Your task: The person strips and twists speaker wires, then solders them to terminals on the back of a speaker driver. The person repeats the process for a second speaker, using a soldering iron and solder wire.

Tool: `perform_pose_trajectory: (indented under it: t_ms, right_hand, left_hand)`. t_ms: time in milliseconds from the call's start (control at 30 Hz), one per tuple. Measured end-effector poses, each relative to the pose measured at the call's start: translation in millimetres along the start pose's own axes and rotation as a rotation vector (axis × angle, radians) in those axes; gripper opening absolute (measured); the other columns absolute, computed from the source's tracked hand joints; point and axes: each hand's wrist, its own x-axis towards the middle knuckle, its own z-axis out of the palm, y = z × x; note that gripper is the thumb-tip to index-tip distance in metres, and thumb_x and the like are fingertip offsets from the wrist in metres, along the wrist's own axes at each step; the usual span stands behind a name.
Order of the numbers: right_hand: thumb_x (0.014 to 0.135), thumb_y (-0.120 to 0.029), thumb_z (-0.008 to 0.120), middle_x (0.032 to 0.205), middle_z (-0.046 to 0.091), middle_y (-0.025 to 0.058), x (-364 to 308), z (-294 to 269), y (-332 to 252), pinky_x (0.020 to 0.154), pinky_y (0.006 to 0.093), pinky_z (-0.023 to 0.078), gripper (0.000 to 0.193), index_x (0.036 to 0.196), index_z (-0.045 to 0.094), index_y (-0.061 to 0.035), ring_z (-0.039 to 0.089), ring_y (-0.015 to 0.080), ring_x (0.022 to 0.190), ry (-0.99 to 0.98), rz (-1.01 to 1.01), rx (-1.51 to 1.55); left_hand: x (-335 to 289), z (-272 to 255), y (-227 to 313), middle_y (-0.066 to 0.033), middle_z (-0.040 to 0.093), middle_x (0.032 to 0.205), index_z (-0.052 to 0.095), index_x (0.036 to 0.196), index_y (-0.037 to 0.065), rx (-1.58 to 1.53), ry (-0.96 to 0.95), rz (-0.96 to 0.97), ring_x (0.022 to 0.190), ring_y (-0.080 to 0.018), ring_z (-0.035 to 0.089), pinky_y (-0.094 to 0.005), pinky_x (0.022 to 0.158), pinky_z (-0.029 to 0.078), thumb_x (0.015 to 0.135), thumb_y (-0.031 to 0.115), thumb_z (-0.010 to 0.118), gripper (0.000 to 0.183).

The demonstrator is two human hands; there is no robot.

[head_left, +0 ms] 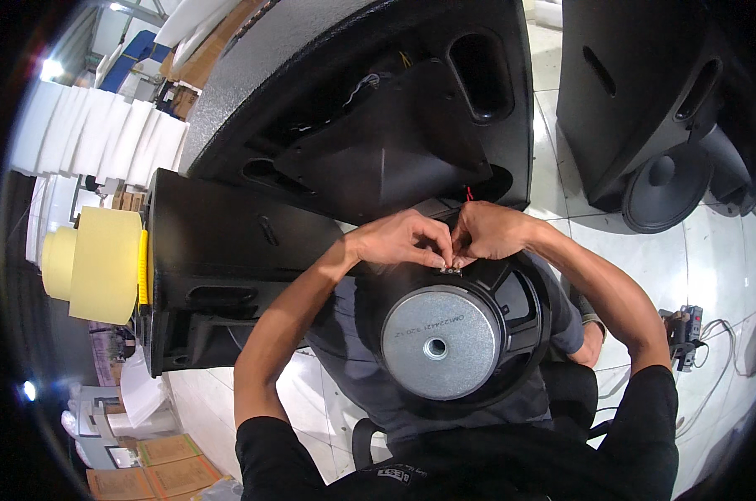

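A round speaker driver point(478, 377) lies face down across my lap, its grey metal magnet point(439, 338) upward and its black basket around it. At the driver's far edge sits a small terminal block point(451, 270). Over it my left hand point(405, 240) is closed in a pinch, fingertips at the terminals. My right hand point(488, 233) is pinched from the other side, its fingertips meeting the left ones. Whatever they grip is too small or hidden to name. A red wire point(469, 194) shows just behind my right hand, against the large black speaker cabinet point(378, 159).
Another black cabinet point(215, 275) stands at left, with yellow foam rolls point(106, 263) beside it. At right are a further cabinet point(629, 100) and a loose speaker cone point(666, 188). A power strip point(687, 334) with cables lies on the tiled floor point(620, 280). Cardboard boxes point(157, 476) are at lower left.
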Motion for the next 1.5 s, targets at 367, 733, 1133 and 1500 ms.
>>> perform_pose_trajectory:
  t_ms: [367,733,1133,1500]
  right_hand:
    - [0.075,-0.012,0.079,0.069,0.070,0.0099,1.7,-0.8,2.2,0.063,0.0319,0.048,0.016,0.086,0.076,-0.0013,0.061,0.0140,0.063,-0.023,0.044,-0.043]
    - [0.075,-0.016,0.079,0.077,0.073,0.0131,-0.7,1.0,2.9,0.069,0.0324,0.050,0.024,0.093,0.076,-0.0004,0.064,0.0171,0.069,-0.009,0.072,0.061]
    - [0.071,-0.003,0.066,0.067,0.067,0.0110,-1.9,4.0,10.2,0.062,0.0307,0.047,0.021,0.089,0.074,0.0035,0.058,0.0139,0.063,0.009,-0.003,0.122]
    - [0.074,-0.006,0.070,0.071,0.069,0.0091,-2.7,3.3,9.0,0.063,0.0306,0.048,0.016,0.088,0.074,0.0012,0.059,0.0138,0.065,0.006,-0.024,0.090]
  left_hand:
    - [-0.8,1.4,12.1,-0.0030,0.059,0.099,0.067,0.100,0.003,0.173,-0.049,-0.018,0.093,-0.0140,0.056,-0.0298,0.082,0.047,0.092,0.020,0.068,0.019]
    - [-2.0,26.5,19.2,-0.0056,0.070,0.082,0.071,0.095,-0.003,-0.007,0.403,-0.216,0.079,-0.0098,0.063,-0.0253,0.072,0.049,0.090,0.025,0.071,0.028]
    - [1.7,31.4,31.4,-0.0105,0.070,0.078,0.074,0.091,-0.005,0.090,0.314,-0.436,0.075,-0.0144,0.062,-0.0304,0.071,0.048,0.086,0.034,0.072,0.040]
    - [7.3,25.4,64.8,-0.0162,0.064,0.070,0.071,0.087,-0.007,0.379,0.131,-0.606,0.069,-0.0178,0.061,-0.0360,0.066,0.047,0.090,0.029,0.063,0.037]
